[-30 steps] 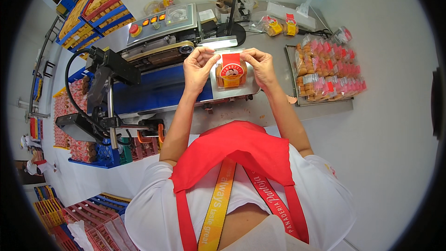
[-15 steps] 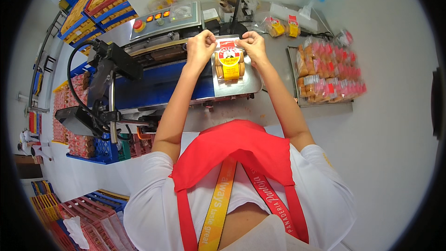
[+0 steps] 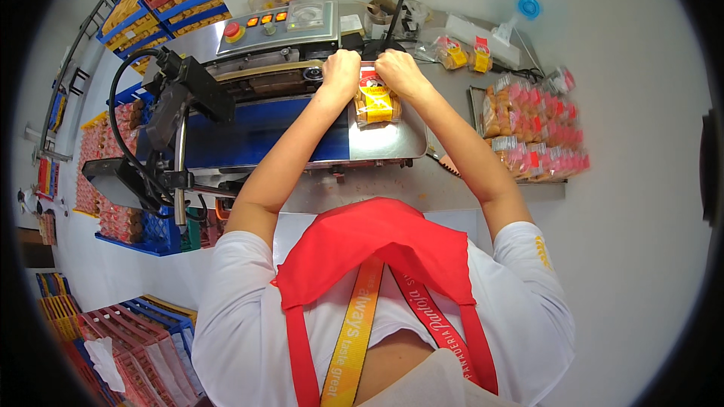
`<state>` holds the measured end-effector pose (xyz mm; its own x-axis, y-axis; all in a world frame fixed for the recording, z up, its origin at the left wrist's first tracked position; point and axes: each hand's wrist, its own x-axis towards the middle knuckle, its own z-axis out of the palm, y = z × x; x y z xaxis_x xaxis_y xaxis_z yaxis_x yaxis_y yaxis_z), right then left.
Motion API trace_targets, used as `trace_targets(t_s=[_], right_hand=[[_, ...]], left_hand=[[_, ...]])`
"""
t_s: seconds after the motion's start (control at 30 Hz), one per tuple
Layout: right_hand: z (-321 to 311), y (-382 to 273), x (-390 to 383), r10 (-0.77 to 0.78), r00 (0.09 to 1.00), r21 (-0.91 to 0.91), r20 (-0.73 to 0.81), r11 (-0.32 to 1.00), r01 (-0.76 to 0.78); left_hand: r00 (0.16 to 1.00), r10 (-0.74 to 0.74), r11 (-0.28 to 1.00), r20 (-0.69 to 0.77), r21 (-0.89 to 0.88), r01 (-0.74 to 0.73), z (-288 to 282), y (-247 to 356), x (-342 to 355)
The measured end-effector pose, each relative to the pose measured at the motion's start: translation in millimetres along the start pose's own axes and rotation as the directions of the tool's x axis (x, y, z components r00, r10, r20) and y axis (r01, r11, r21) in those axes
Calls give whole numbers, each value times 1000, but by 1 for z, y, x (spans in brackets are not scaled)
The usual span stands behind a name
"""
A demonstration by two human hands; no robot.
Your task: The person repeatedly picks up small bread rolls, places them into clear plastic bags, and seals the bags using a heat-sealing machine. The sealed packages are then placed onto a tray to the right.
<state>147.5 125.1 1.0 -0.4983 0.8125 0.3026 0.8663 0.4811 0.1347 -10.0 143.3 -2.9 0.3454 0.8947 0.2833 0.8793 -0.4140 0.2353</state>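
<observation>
A clear packet of round biscuits (image 3: 377, 107) with a red, white and yellow label is held by its far end over the bare metal plate (image 3: 388, 145). My left hand (image 3: 344, 73) is closed on the packet's upper left corner, knuckles facing away. At the upper right corner, my right hand (image 3: 400, 72) is closed in the same way. Both hands hide those corners and my fingertips. To the left of the plate runs the blue belt (image 3: 264, 133) of a sealing machine.
A control panel (image 3: 279, 26) with a red button stands behind the belt. A black machine head (image 3: 192, 94) rises at left. On the right lies a tray (image 3: 473, 105) of finished packets (image 3: 535, 124). Loose packets (image 3: 452, 53) rest near a black pole (image 3: 400, 4).
My fingers have gone from pinching the packet's top corners to closed fists around them. The packet's near end has risen and its label now looks foreshortened.
</observation>
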Motion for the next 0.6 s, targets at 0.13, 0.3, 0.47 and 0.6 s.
trace_targets(t_s=[0.13, 0.3, 0.47, 0.6], right_hand=[[-24, -25, -6, 131, 972, 257, 196, 950, -179], [-9, -41, -18, 180, 982, 206, 59, 960, -188], [3, -64, -1, 186, 982, 230, 3, 956, -182], [10, -85, 20, 119, 989, 214, 86, 967, -135]], left_hand=[[998, -25, 999, 52, -20, 26, -8, 3, -6], [998, 47, 885, -36, -462, -59, -18, -9, -51], [998, -66, 764, -23, -645, 36, -36, -2, -123], [990, -134, 737, 34, -665, 123, -36, -26, -127]])
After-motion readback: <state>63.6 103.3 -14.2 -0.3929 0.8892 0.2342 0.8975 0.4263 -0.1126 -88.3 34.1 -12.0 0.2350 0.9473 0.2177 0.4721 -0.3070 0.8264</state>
